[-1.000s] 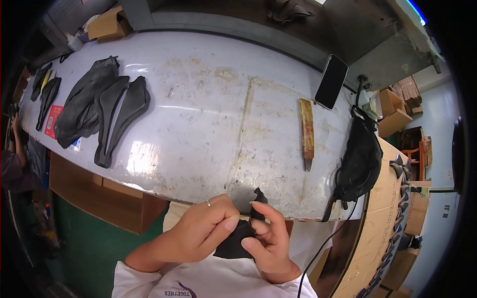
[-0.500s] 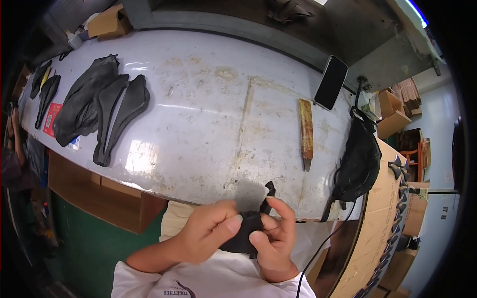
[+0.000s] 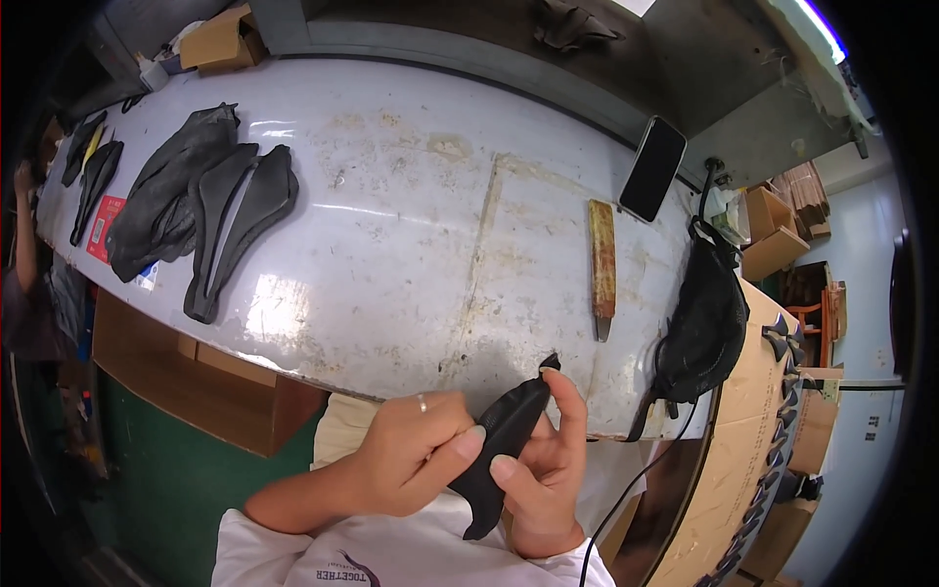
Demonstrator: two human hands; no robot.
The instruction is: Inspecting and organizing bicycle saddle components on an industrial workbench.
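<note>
Over the table's near edge, a black, tapered bicycle saddle piece (image 3: 504, 440) is held slantwise between my hands. It has a dark, partly textured surface, and a narrow tip sticks up at its far end. My left hand (image 3: 416, 450), with a ring on one finger, pinches its left edge with thumb and curled fingers. From the right, my right hand (image 3: 548, 460) grips it, the thumb on the near face and a fingertip up by the far tip. The underside of the piece is hidden.
On the white table (image 3: 391, 245) lie a split black saddle (image 3: 220, 235), crumpled black covering (image 3: 166, 205), a rusty-handled blade (image 3: 603, 264), a phone (image 3: 652, 168) and a black bag-like item (image 3: 702, 313). A cable hangs at the right. Cardboard (image 3: 719, 470) stands beside the table; another person sits far left.
The saddle piece has been turned so its long, tapered face shows, with its lower end now visible. The grey patch seen beyond my fingers is out of sight. Both hands stay in nearly the same place.
</note>
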